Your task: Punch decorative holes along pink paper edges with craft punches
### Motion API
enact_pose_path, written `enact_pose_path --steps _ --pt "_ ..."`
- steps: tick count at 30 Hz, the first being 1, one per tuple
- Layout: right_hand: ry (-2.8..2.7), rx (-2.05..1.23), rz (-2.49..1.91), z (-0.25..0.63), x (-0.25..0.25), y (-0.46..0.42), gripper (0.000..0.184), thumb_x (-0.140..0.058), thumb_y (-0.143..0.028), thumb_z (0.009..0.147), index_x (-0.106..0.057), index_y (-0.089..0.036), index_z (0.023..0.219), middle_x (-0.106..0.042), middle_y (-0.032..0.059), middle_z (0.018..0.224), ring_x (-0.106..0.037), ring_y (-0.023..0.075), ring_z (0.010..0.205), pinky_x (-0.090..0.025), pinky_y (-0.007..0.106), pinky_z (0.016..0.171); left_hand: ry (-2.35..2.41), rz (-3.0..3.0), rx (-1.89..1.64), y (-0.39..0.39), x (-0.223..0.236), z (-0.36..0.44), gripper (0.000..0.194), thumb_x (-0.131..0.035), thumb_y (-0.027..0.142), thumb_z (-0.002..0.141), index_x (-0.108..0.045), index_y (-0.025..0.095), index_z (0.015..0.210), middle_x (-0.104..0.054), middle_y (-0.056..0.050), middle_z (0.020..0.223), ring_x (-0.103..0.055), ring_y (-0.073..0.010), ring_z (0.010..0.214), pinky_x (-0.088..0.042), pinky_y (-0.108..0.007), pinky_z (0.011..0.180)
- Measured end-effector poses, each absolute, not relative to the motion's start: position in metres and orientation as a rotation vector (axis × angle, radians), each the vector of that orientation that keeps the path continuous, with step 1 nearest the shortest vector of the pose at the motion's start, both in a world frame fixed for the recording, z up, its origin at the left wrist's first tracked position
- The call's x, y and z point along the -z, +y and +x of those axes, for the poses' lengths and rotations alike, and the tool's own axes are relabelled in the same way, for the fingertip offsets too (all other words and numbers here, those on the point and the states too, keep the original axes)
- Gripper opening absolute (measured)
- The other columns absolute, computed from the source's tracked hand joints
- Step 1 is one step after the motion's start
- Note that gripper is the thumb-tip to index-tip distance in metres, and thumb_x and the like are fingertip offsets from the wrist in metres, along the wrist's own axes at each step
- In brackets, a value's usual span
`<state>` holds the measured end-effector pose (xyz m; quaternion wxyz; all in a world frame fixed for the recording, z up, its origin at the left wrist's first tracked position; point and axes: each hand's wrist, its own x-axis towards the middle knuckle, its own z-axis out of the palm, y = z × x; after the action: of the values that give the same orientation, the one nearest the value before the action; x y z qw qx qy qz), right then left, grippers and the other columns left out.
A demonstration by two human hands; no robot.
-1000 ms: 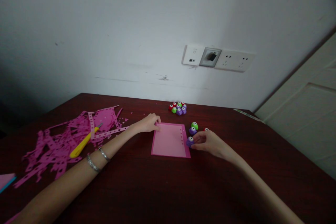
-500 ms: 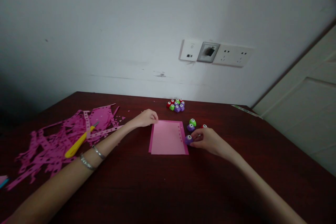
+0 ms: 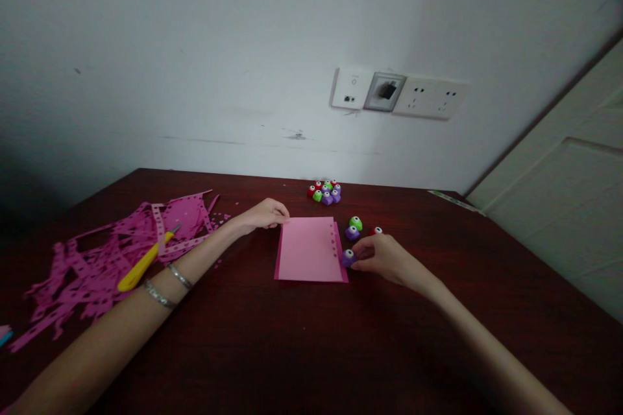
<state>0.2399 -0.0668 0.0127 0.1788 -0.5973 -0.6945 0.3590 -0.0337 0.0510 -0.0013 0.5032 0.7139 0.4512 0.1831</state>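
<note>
My right hand [image 3: 382, 257] has thumb and fingers closed around the near side of a purple punch [image 3: 347, 259], found at the pale sheet's three-to-four o'clock edge; whether the paper sits in its slot, I cannot tell. I judge the punch light, hard and smooth, best held low by its sides, leaving the white top free to press. My left hand [image 3: 267, 214] pinches the pale sheet [image 3: 309, 249] at its ten-to-eleven o'clock corner. The sheet should prove light, limp and easily creased or torn, so a flat corner hold is sound. A row of small holes [image 3: 333, 240] runs down its three o'clock side, and a darker sheet [image 3: 277, 270] shows from beneath. Outward from the sheet: a green punch [image 3: 355, 223] at two o'clock, a second purple punch [image 3: 352, 233] just below it, and a red punch [image 3: 376, 231] partly hidden behind my right hand; a cluster of punches [image 3: 326, 195] past twelve; pink scraps [image 3: 92, 272] at nine, a yellow-handled tool [image 3: 141, 267] lying on them.
</note>
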Motion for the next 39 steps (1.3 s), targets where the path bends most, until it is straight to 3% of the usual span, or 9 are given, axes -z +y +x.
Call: enact_pose_path --steps 22,39 --pt "-1.812 -1.286 -1.527 0.247 0.000 -0.061 0.016 -0.067 -0.012 0.062 -0.067 -0.016 0.077 -0.071 0.0025 0.077 -0.066 0.0174 0.073 -0.052 0.028 0.070 1.152 1.662 -0.416 0.051 0.000 -0.035 0.017 -0.063 0.024 0.063 -0.062 0.011 0.074 -0.047 0.002 0.053 -0.035 -0.0050 0.045 -0.017 -0.020 0.042" --pt "-1.831 -1.305 -1.508 0.246 -0.003 -0.063 0.016 -0.066 -0.013 0.063 -0.067 -0.015 0.079 -0.071 0.0031 0.077 -0.066 0.0178 0.074 -0.052 0.030 0.071 1.106 1.661 -0.429 0.051 0.002 -0.035 0.019 -0.064 0.027 0.063 -0.062 0.011 0.073 -0.049 0.001 0.054 -0.035 -0.0052 0.044 -0.018 -0.021 0.041"
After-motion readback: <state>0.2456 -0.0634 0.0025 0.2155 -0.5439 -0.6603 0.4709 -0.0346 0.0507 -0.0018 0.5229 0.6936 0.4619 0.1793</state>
